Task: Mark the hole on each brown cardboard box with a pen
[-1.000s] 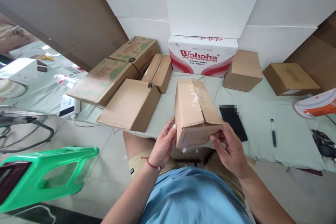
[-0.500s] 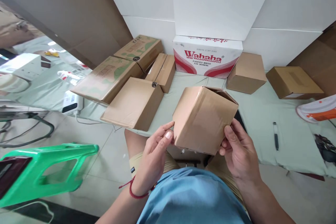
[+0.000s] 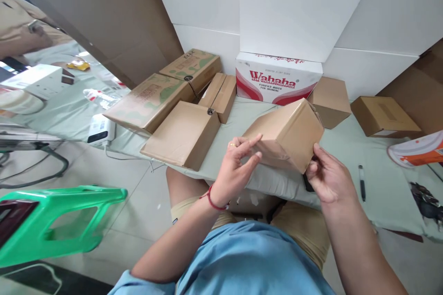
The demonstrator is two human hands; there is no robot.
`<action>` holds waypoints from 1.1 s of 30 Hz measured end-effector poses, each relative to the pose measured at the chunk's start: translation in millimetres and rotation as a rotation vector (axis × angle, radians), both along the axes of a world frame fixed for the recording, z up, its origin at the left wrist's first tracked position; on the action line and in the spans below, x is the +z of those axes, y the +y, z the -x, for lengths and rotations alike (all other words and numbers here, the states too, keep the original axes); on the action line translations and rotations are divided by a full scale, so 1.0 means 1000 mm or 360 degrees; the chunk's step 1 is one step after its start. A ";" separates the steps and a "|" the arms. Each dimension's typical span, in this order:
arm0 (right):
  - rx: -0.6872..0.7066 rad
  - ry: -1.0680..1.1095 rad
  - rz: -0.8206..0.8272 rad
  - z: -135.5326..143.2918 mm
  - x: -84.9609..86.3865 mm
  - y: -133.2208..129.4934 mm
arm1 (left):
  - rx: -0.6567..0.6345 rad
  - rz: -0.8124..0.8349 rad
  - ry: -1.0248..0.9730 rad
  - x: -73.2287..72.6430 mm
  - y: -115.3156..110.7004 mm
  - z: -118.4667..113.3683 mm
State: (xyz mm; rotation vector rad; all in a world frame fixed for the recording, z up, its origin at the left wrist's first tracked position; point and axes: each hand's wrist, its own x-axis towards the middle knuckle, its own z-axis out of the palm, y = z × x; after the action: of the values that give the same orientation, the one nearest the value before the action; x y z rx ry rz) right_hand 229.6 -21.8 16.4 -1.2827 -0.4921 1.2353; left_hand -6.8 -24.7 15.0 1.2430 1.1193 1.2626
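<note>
A brown cardboard box (image 3: 282,140) is held up, tilted, over the near edge of the cloth-covered table. My right hand (image 3: 330,175) pinches its lower right corner between thumb and fingers. At the box's lower left side is my left hand (image 3: 238,168), index finger stretched along the cardboard and thumb apart from it. Whether the left fingertips press on the box I cannot tell. Behind the held box stand a white and red Wahaba-style printed water carton (image 3: 277,80) and a plain brown box (image 3: 330,101).
Several brown boxes stand left, including a flat one (image 3: 182,133) and a narrow taped one (image 3: 218,97). Another box (image 3: 384,117), a pen (image 3: 362,183) and a white-orange container (image 3: 417,150) lie right. A green stool (image 3: 114,196) stands on the floor; a power strip (image 3: 101,129) lies left.
The held box has been turned and tipped, and raised slightly away from me. My left hand has moved right and up along it; my right hand has stayed on its right corner.
</note>
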 end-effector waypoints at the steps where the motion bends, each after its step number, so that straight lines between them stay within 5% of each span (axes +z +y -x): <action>1: -0.0054 0.0091 0.0070 -0.002 0.000 0.004 | 0.0006 -0.0025 0.0021 0.001 0.007 -0.001; 4: -0.0122 0.0228 0.0153 -0.001 0.001 0.005 | -0.0046 -0.0080 0.0091 0.006 0.015 -0.003; 8: 0.0168 0.0092 0.0055 0.005 -0.003 -0.016 | -0.0125 -0.0091 -0.0010 0.007 -0.011 0.000; 15: 0.0672 -0.0981 -0.0651 -0.001 -0.025 -0.049 | -0.0084 0.0154 -0.0507 -0.032 -0.073 0.002; 22: 0.1043 -0.1547 -0.1219 -0.003 -0.035 -0.054 | 0.0057 0.0602 -0.0866 -0.048 -0.074 0.017; 27: 0.1089 -0.1714 -0.1323 0.003 -0.049 -0.073 | 0.0072 0.0895 -0.0890 -0.054 -0.075 0.028; 33: 0.1101 -0.1659 -0.1337 0.011 -0.039 -0.084 | 0.0050 0.0881 -0.0773 -0.062 -0.075 0.052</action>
State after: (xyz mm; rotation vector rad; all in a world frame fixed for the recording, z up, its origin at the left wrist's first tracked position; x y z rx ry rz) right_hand 218.2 -105.4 -23.1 -0.9176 -2.0851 0.5998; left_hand -59.0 -99.4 -46.9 0.4737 1.0268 1.0918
